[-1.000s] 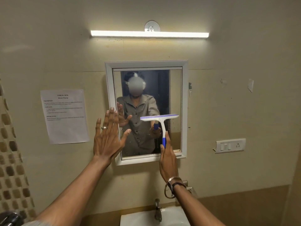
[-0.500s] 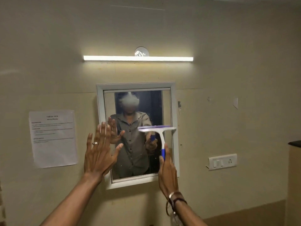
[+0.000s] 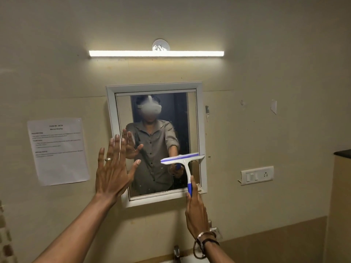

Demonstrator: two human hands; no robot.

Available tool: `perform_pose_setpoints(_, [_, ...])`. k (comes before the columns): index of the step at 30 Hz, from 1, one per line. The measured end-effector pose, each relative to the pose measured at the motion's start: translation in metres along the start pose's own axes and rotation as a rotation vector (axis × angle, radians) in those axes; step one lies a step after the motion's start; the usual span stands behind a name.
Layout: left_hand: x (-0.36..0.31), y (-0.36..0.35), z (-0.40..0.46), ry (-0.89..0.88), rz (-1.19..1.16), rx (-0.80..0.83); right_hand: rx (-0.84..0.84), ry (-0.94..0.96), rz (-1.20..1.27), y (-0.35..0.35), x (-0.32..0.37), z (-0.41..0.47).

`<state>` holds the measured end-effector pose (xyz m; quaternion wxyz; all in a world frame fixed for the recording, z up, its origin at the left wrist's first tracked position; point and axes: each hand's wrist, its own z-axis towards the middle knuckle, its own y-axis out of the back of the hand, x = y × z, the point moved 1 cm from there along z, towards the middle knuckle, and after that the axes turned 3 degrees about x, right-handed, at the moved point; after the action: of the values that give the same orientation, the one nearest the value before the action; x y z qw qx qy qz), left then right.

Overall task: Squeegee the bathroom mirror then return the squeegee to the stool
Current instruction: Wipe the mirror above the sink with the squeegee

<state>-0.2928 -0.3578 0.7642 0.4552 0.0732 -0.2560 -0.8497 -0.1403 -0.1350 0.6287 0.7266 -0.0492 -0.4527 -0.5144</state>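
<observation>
A white-framed bathroom mirror hangs on the beige wall, showing the reflection of a person with raised hands. My right hand grips the blue lower handle of a white and blue squeegee. Its blade lies nearly level against the mirror's right side, about two thirds of the way down, its right end over the frame. My left hand is open, fingers spread, palm facing the mirror's left frame edge. No stool is in view.
A paper notice is taped to the wall left of the mirror. A tube light glows above it. A switch plate sits to the right. A tap and a white basin edge show at the bottom.
The camera view tilted up and then settled. The squeegee blade shifted right, to the mirror's right edge. My left hand stays open by the left frame.
</observation>
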Motion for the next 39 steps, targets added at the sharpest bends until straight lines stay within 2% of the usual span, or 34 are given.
perform_pose_setpoints(4, [-0.003,-0.002,-0.012,0.008,0.026,0.02,0.052,-0.08,-0.058,-0.008,-0.021,-0.02])
perform_pose_setpoints(9, [0.005,0.004,-0.018,0.035,0.04,0.047,0.031,-0.022,-0.056,-0.007,-0.02,-0.035])
perform_pose_setpoints(14, [0.024,0.013,-0.018,0.059,0.066,0.05,-0.023,0.084,0.16,-0.003,0.047,-0.007])
perform_pose_setpoints(19, [0.04,0.02,-0.019,0.1,0.103,0.076,-0.077,0.131,0.118,-0.018,0.104,0.042])
perform_pose_setpoints(24, [0.055,0.024,-0.031,0.117,0.136,0.096,-0.038,0.101,0.109,-0.043,0.088,0.025])
perform_pose_setpoints(33, [0.073,0.019,-0.056,0.127,0.188,0.121,0.028,0.037,0.069,-0.072,0.031,-0.063])
perform_pose_setpoints(39, [0.079,0.025,-0.061,0.134,0.194,0.116,-0.023,0.097,0.124,-0.074,0.074,-0.032])
